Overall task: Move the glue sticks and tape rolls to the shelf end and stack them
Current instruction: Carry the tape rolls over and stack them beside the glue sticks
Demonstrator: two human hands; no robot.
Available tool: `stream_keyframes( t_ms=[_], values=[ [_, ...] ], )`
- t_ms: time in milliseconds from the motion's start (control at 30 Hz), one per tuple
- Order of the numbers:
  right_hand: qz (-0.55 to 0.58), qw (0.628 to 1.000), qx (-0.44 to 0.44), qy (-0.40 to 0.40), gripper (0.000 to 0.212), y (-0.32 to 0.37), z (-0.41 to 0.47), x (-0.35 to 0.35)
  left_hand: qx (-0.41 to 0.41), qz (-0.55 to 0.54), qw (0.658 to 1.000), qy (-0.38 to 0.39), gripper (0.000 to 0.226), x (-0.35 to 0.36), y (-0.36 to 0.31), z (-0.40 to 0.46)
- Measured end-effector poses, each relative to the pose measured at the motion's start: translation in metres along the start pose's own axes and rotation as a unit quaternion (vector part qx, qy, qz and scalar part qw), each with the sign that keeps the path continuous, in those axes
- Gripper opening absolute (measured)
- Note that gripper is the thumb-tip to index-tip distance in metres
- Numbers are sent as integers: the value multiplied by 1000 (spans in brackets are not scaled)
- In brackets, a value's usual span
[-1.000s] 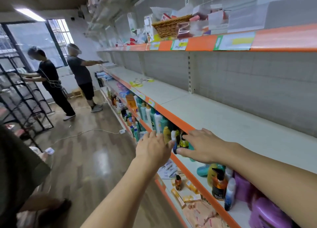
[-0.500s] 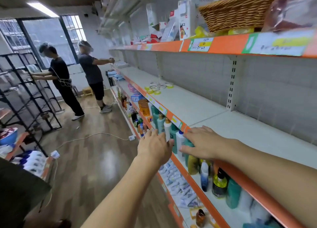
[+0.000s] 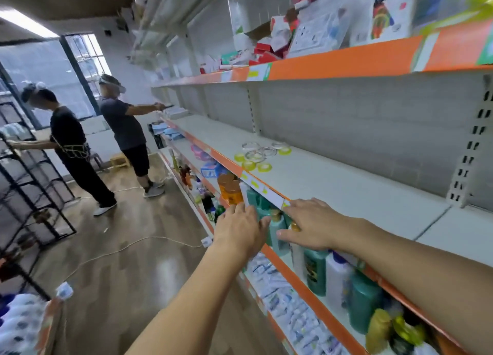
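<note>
Clear and yellow-cored plastic tape rolls (image 3: 262, 152) clustered on white shelf (image 3: 346, 184), 12 o'clock of hands | left hand (image 3: 240, 228), right hand (image 3: 310, 225) both flat, empty | rolls likely light, stiff, slick; pinch rims.

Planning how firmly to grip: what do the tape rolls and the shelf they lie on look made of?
Tape rolls: seemingly clear plastic film, glossy, since the shelf shows through the rings; some have yellow-green cores, possibly plastic or card. Shelf: likely painted sheet metal, matte off-white, thin and flat with an orange front strip; the paint hides the base material.
</note>
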State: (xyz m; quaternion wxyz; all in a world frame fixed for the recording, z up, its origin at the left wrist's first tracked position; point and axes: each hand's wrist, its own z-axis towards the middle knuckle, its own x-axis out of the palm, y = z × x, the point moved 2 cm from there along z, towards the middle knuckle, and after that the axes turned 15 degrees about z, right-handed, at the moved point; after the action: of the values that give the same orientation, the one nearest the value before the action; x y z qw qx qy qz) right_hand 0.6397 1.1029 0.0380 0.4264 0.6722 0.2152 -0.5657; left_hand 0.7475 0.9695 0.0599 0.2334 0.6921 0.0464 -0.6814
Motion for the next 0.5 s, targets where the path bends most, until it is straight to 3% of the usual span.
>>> stream_keyframes(
  t_ms=[500],
  values=[
    [23,993,120,-6,72,-72,215,0,96,-18,995,13,56,61,50,238]
  ],
)
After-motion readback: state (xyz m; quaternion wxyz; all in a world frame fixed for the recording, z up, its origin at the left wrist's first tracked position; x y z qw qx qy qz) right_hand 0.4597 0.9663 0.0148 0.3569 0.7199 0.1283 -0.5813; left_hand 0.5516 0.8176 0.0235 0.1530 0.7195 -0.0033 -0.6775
